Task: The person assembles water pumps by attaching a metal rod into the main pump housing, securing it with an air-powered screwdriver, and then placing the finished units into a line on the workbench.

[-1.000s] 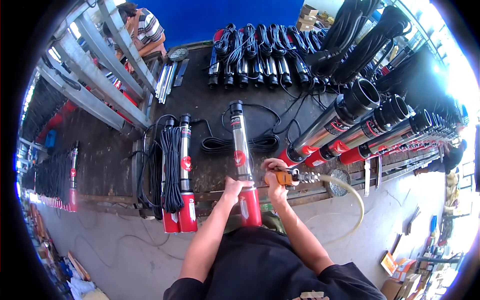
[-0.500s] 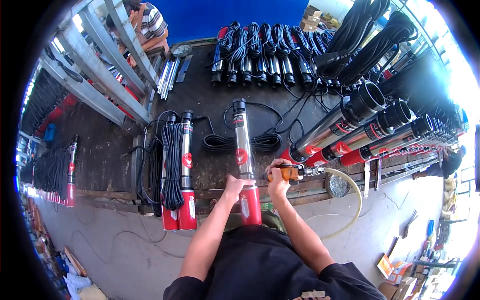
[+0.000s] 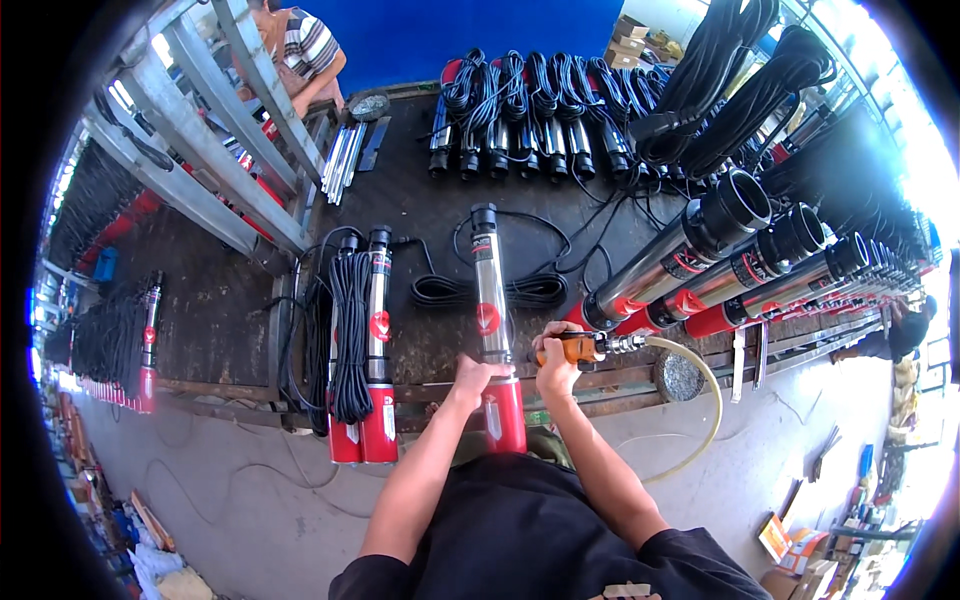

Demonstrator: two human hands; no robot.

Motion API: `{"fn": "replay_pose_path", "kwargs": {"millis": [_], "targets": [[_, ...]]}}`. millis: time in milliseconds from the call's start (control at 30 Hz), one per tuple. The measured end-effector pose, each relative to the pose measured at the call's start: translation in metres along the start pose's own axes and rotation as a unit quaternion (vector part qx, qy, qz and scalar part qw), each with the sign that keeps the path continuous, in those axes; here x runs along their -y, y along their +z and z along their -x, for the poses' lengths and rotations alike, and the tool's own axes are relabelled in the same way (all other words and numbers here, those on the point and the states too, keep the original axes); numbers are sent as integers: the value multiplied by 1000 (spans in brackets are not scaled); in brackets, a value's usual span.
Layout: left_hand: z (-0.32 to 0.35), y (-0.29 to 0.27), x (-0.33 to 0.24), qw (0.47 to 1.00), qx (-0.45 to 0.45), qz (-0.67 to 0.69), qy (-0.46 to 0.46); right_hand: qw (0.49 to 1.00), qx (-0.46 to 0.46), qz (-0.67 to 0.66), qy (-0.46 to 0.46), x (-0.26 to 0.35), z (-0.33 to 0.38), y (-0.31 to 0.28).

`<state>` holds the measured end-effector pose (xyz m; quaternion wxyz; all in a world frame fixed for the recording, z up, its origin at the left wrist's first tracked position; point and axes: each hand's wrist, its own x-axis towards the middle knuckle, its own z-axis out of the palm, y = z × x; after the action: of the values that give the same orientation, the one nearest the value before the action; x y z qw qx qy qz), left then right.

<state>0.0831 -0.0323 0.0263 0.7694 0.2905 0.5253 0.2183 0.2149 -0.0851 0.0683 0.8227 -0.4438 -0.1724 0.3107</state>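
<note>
A submersible pump (image 3: pixel 488 275) with a silver tube, black top and red lower section lies in front of me, its red end over the bench edge near my body. My left hand (image 3: pixel 474 383) is closed round it just above the red section, thumb across the tube. My right hand (image 3: pixel 556 372) grips an orange air-driven power tool (image 3: pixel 582 349) close to the pump's right side. A pale hose (image 3: pixel 716 395) runs from the tool's metal fitting. Whether the tool's tip touches the pump is hard to see. A coiled black cable (image 3: pixel 535 290) lies behind the pump.
Two similar pumps (image 3: pixel 379 330) with bundled cable stand left. Larger pumps (image 3: pixel 690 255) lean at the right, near a dish of small metal parts (image 3: pixel 680 376). Several cable-wrapped pumps (image 3: pixel 525 110) line the back. A metal frame (image 3: pixel 200 130) rises at left; a person (image 3: pixel 310 55) is behind it.
The view has shifted slightly. Both my hands keep their holds on the pump and the power tool. At the far left, the other person has shifted, and a hand now rests near the small dish.
</note>
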Motion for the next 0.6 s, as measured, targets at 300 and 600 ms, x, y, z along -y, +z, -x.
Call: {"fn": "replay_pose_path", "kwargs": {"millis": [300, 600], "targets": [[3, 2, -2, 1000, 10, 1, 16, 999, 31, 17, -7, -10, 3, -5], [-9, -2, 12, 1000, -27, -11, 6, 999, 42, 27, -13, -7, 7, 0]]}}
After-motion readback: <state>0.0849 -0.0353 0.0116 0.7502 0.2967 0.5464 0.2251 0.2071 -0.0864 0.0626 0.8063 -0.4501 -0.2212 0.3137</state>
